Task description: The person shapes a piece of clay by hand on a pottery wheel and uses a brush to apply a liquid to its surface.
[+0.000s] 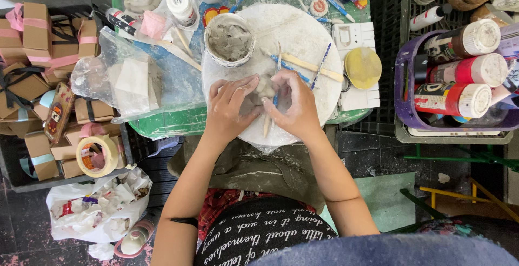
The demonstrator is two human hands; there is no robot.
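Currently the left hand point(231, 109) and right hand point(294, 109) are both grasping a small clay lump point(265, 88) over the round board point(303, 33) — keep pressure light, supporting it evenly.

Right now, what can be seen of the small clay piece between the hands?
The small clay piece is a pale grey lump, wet-looking and mostly hidden. It sits on the round white board, pinched between the left hand and the right hand. The right hand also holds a thin wooden tool against it. Its shape cannot be made out.
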